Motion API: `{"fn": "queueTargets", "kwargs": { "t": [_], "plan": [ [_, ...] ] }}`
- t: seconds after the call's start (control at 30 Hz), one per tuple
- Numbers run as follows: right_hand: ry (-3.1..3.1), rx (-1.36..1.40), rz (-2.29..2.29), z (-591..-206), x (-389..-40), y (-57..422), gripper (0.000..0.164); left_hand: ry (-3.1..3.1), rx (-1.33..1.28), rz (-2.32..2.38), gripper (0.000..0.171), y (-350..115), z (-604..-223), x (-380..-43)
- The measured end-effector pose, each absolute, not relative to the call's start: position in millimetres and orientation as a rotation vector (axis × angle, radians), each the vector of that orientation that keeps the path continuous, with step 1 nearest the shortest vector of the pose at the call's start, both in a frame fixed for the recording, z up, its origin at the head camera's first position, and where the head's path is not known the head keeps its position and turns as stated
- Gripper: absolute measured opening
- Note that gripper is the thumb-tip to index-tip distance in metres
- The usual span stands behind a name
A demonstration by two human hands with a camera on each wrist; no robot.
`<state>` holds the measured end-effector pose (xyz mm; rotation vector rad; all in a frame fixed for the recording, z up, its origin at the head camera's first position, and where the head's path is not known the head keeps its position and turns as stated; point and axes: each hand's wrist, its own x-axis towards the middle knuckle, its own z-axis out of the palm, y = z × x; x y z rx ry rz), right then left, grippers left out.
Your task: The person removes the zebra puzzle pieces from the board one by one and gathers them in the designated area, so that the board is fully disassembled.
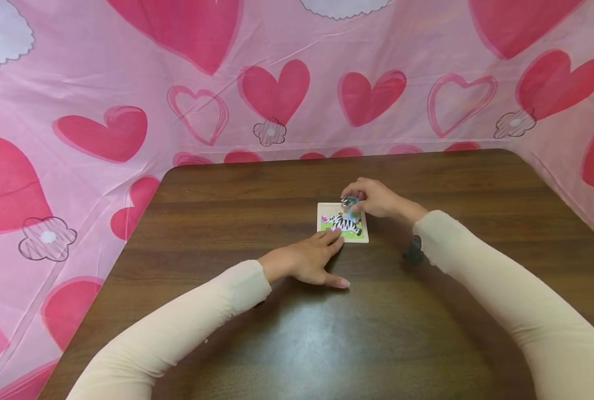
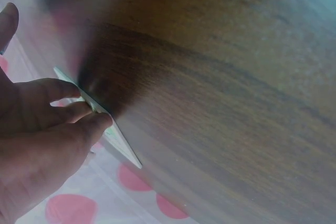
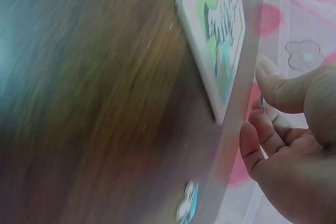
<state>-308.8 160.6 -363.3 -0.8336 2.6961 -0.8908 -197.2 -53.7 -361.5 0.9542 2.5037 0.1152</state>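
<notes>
A small square jigsaw puzzle board (image 1: 326, 210) with a pale frame and a zebra picture lies on the table. My left hand (image 1: 314, 260) rests its outstretched fingertips on the board's near edge, thumb spread out onto the tabletop. Over the board's far right corner, my right hand (image 1: 377, 199) pinches a puzzle piece (image 1: 348, 201) with dark, white and bluish markings between thumb and fingers. In the right wrist view that piece shows only as a thin edge behind the thumb (image 3: 281, 90). The zebra's striped body (image 3: 223, 24) shows in the board.
Another small puzzle piece (image 3: 187, 203), white and blue, lies on the wooden table (image 1: 237, 216) to the right of the board. A dark device (image 1: 413, 250) sits under the right sleeve's cuff. Pink heart-patterned cloth (image 1: 317, 100) hangs behind the table and along its sides.
</notes>
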Motion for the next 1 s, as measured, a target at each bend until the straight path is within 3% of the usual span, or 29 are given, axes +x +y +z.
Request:
{"fn": "queueTargets", "kwargs": {
  "t": [1.0],
  "plan": [
    [2.951,-0.620,-0.744,-366,-314,281,0.029,2.501,0.959,0.142,0.102,-53,-359,-197]
  ]
}}
